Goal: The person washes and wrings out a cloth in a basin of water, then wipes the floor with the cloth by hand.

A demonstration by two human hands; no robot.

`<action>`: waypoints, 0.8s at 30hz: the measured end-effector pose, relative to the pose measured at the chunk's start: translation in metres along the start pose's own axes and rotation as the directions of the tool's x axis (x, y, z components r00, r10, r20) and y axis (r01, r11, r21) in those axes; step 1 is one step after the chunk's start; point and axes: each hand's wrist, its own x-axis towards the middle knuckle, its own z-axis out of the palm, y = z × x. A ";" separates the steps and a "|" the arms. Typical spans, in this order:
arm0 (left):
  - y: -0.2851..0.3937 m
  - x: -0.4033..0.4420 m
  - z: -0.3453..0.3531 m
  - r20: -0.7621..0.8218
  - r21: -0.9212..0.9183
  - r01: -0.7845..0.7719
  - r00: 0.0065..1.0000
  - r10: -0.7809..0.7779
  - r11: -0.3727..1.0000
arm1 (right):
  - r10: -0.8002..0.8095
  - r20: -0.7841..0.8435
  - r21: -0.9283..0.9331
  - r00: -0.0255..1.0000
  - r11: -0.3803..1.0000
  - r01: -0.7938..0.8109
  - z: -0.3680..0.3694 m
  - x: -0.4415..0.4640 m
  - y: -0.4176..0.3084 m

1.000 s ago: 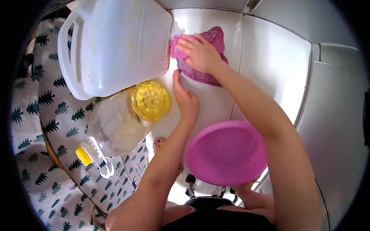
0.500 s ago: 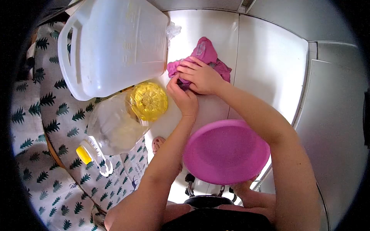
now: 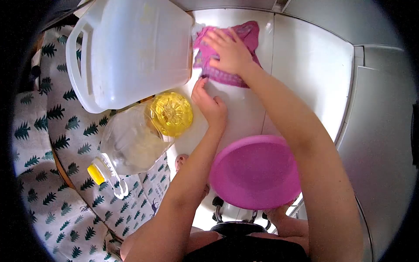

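A pink cloth (image 3: 249,36) with greyish patches lies spread on the white tiled floor. My right hand (image 3: 230,53) rests flat on top of it, fingers apart, hiding its middle. At the cloth's near left corner is my left hand (image 3: 209,102); its fingers are half bent, the thumb stands off from them, and the fingertips touch or nearly touch the cloth's edge. Nothing shows between the left thumb and fingers. Closer to me, under my right forearm, sits a pink plastic basin (image 3: 255,172) with nothing visible in it.
On the left stand a large white plastic container (image 3: 139,56) with a handle and a clear bottle (image 3: 135,139) with yellow liquid and a yellow cap. Behind them hangs a tree-print curtain (image 3: 56,131). Grey cabinet fronts (image 3: 384,144) border the right side. My feet flank the basin.
The bunched cloth has been spread out and shifted away from me. My right hand has moved forward with it and opened flat; my left hand has stayed nearly in place.
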 end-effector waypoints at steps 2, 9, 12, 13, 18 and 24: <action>0.002 0.001 0.001 0.004 -0.015 0.031 0.999 -0.031 0.999 | 0.098 -0.065 -0.031 0.993 0.995 -0.100 0.004 0.014 0.012; -0.004 -0.002 0.003 -0.051 -0.115 0.041 0.998 -0.047 0.992 | 0.168 -0.071 -0.080 0.983 0.982 -0.174 0.012 0.011 -0.012; -0.002 -0.006 0.000 -0.068 -0.107 0.017 0.997 -0.025 0.994 | 0.072 -0.024 -0.018 0.997 0.997 -0.072 0.008 -0.005 -0.026; -0.001 -0.005 -0.003 -0.072 -0.087 0.007 0.997 -0.013 0.996 | 0.021 -0.020 0.008 1.000 1.000 -0.021 0.007 -0.013 -0.031; 0.009 0.012 -0.006 -0.076 -0.130 -0.072 0.995 0.063 0.989 | -0.235 0.113 0.142 0.965 0.965 0.219 -0.006 -0.058 -0.034; 0.016 0.034 0.007 0.002 -0.096 -0.046 0.999 0.046 0.994 | -0.317 0.208 0.204 0.925 0.939 0.276 -0.030 -0.101 -0.016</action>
